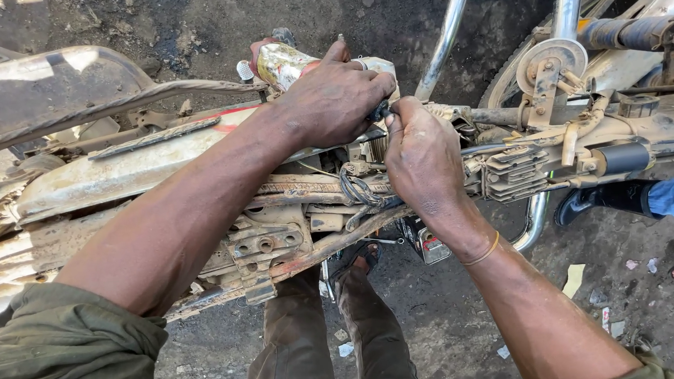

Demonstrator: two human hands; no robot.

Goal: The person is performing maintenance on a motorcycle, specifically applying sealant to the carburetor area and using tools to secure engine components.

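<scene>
Left hand (334, 100) clenched over shiny metal cylinder (284, 63), long axis running left-right; right hand (423, 160) just beside, fingers pinching small dark part (380, 111) between both hands.

The frame (164, 166) is dull metal, caked with dry mud and rust. The pipes (451, 28) are shiny, smooth metal. The wires (356, 189) look like black plastic. The sleeve (66, 348) is soft green cloth. The ground (446, 320) is rough and dirty.
</scene>
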